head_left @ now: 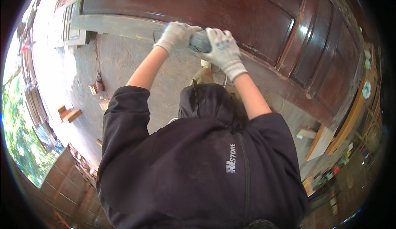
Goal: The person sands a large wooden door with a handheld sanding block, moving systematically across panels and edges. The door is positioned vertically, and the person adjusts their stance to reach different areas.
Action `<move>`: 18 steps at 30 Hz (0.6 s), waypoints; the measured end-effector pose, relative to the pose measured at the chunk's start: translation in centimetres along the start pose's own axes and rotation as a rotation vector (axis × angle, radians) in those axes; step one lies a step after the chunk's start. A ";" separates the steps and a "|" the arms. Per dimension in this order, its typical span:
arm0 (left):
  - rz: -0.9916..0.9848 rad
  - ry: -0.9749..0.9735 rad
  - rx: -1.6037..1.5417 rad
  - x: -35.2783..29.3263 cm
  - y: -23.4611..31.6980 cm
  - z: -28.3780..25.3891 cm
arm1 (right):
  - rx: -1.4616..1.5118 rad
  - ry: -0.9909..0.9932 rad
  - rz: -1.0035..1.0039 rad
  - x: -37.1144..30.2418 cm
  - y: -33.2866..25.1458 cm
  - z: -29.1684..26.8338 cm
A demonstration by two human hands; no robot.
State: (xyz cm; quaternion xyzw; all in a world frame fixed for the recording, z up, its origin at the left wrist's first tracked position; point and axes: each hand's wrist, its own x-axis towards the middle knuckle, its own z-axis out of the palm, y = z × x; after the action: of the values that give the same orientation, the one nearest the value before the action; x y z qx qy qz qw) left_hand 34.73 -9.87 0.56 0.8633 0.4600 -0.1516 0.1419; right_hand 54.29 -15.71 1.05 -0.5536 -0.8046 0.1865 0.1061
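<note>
At the door's (pixel 231 10) lower edge, gloved left hand (pixel 177 35) and right hand (pixel 222 51), fingers clenched around grey power tool (pixel 200 42)

Both arms stretch forward, forearms bare below pushed-up dark sleeves. The gloved left hand (pixel 176 35) and gloved right hand (pixel 223 52) sit close together, fingers curled in a tight grip.

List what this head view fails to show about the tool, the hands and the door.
- Tool: only a grey body shows in the head view; both gloves cover the rest, so its kind and working end are hidden.
- Left hand and right hand: gloved fingers wrap the tool; the grip underneath is hidden.
- Door: cut off by the top and right rim.
- Contact between tool and door: hidden behind the hands.
</note>
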 end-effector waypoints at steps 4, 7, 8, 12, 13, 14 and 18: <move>0.090 0.044 -0.041 1.2 8.0 0.5 | 0.028 -0.124 -0.041 -5.5 6.4 -2.6; 0.122 0.084 -0.149 1.9 15.8 1.1 | 0.048 -0.149 -0.068 -11.4 12.1 -4.3; 0.145 0.164 -0.159 1.9 18.0 2.9 | 0.064 -0.166 -0.068 -13.1 13.4 -4.8; 0.098 0.360 -0.233 1.8 26.0 6.6 | 0.020 -0.155 -0.197 -17.5 17.4 -7.3; 0.073 0.414 -0.194 2.2 27.4 7.6 | 0.050 -0.171 -0.174 -18.7 18.5 -6.9; 0.069 0.394 -0.239 2.1 27.3 5.8 | 0.082 -0.188 -0.151 -18.9 18.7 -7.1; 0.098 0.407 -0.180 2.4 24.4 7.0 | 0.131 -0.144 -0.153 -17.1 17.6 -5.7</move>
State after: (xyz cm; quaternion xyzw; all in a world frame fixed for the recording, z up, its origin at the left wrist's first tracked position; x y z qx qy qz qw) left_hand 55.50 -23.83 -4.19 0.8814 0.4482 0.0742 0.1298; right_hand 77.62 -24.98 -0.54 -0.4677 -0.8362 0.2692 0.0976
